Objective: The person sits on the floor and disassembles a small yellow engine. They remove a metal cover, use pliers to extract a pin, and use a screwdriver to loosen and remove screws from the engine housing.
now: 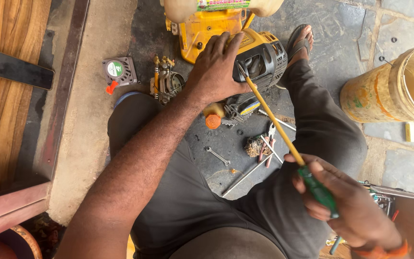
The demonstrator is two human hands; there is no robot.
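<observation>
Left hand (216,67): fingers closed over the top of the yellow engine housing (257,52), bracing it.
Right hand (346,206): wrapped tight on the green handle of the long screwdriver (283,139).
Tip: inside the housing opening, just beside the left thumb.
Advice: keep shaft in line with the fastener, press in, turn slowly.
Near right hand: spanner (218,156), pliers (267,146).

Grey stone floor (341,29), wooden bench (5,110), daylight

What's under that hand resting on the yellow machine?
The left hand covers the top of the yellow engine housing. The screwdriver tip reaches beside it; whatever lies beneath the palm is hidden.
</observation>
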